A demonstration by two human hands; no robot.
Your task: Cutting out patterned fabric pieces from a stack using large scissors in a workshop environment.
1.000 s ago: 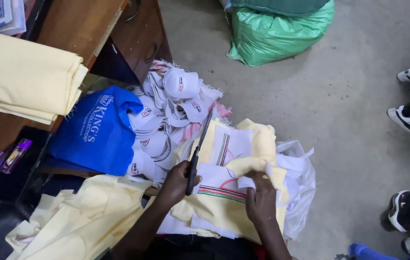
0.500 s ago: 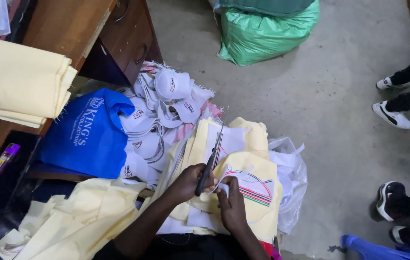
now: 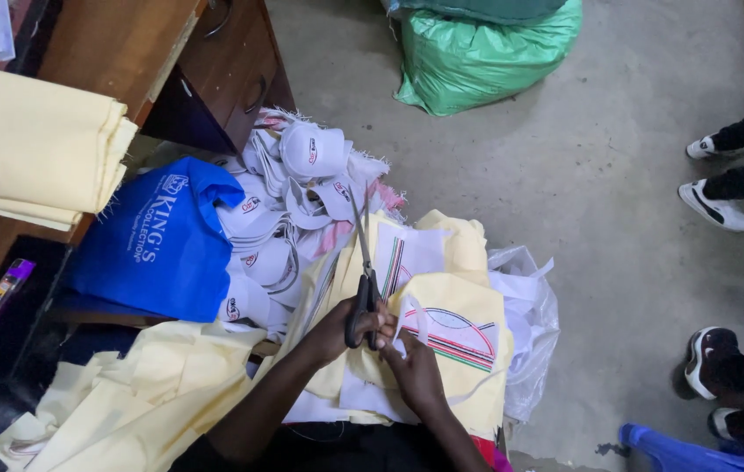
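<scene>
Now gripping scissors in left hand, blades raised since a moment ago; right hand pinching striped cream fabric piece, cutting apparently paused.

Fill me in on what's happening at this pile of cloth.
A person sits over a heap of pale yellow fabric pieces. The left hand holds scissors, blades pointing away, while the right hand steadies a white piece with striped curved trim. Beside them lie a stack of white caps and a blue bag. Other people's shoes stand on the concrete floor.
</scene>
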